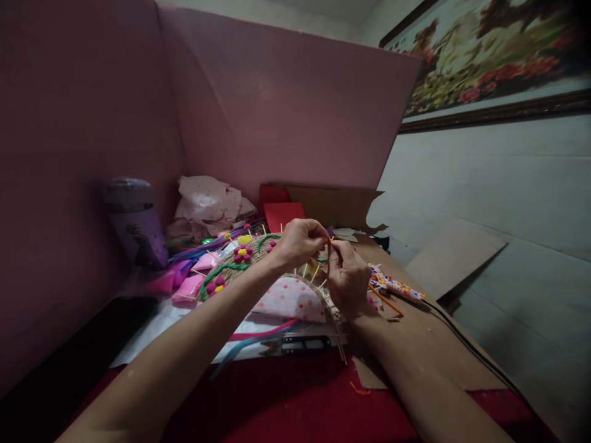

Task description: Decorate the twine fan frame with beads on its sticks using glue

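Observation:
My left hand (301, 243) and my right hand (347, 275) meet fingertip to fingertip, both closed. Pinched between them is a thin orange pipe cleaner (329, 240), mostly hidden by the fingers. Below and behind the hands lies a craft piece wound with twine (231, 261), with wooden sticks poking out around its edge. Green fuzzy stems (226, 268) curve over it, and magenta pompom flowers with yellow centres (242, 252) sit on it. White fabric with red dots (290, 300) shows at its front. My forearms cover part of it.
A floral-patterned glue gun (396, 287) with a black cord rests on cardboard (438, 344) at right, beside another orange pipe cleaner (386, 301). Small thread snips (300, 344) lie in front. Pink bags (188, 288) and a purple tumbler (137, 224) stand at left.

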`<state>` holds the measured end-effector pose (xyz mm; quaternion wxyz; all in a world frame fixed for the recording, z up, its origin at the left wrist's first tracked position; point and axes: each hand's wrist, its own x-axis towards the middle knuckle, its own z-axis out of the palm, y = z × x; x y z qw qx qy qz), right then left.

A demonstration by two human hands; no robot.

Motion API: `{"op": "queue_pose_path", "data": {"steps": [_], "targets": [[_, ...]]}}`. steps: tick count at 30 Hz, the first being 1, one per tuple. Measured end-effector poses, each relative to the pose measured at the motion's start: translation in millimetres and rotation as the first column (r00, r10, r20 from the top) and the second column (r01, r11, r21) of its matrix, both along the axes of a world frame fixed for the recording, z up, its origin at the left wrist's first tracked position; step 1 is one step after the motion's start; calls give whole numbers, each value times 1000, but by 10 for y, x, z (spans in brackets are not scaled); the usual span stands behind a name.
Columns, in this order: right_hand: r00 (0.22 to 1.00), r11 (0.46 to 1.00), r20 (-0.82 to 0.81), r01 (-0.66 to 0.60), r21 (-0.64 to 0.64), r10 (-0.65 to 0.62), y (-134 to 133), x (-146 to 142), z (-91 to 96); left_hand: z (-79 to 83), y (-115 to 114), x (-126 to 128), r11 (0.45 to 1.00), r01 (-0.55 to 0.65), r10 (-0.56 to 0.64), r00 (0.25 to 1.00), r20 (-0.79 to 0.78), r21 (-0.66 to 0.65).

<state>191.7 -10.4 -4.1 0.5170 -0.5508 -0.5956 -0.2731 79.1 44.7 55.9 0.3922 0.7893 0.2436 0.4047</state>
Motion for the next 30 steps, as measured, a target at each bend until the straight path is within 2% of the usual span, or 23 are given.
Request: {"op": "queue_pose_path", "data": {"steps": [4, 8, 12, 15, 18, 21, 23, 27, 30], "targets": [[1000, 1000, 4, -5, 6, 5, -1, 2, 0, 37, -8, -34, 991, -62, 68, 996, -56, 115], [999, 1000, -18, -27, 4, 27, 9, 7, -3, 82, -18, -68, 994, -61, 73, 989, -129, 92], [998, 998, -12, -62, 2, 62, 6, 7, -3, 104, 25, -137, 992, 110, -119, 982, -146, -64], [990, 992, -58, -127, -8, 126, -19, -5, 10, 115, 41, -175, 933, 263, -285, 957, -57, -244], [971, 981, -146, -192, -13, 188, -47, -27, 31, 93, 32, -160, 863, 369, -361, 928, 91, -344], [947, 974, -238, -225, -11, 216, -55, -48, 38, 30, 16, -95, 824, 409, -341, 910, 235, -391], [929, 969, -287, -248, -16, 233, -44, -55, 28, -14, 2, -43, 821, 409, -307, 905, 296, -399], [910, 958, -324, -285, -37, 258, -1, -43, -10, -48, -41, 32, 861, 325, -195, 922, 336, -392], [922, 963, -302, -265, -41, 241, 23, -27, -27, -30, -56, 51, 913, 202, -108, 958, 267, -354]]}}
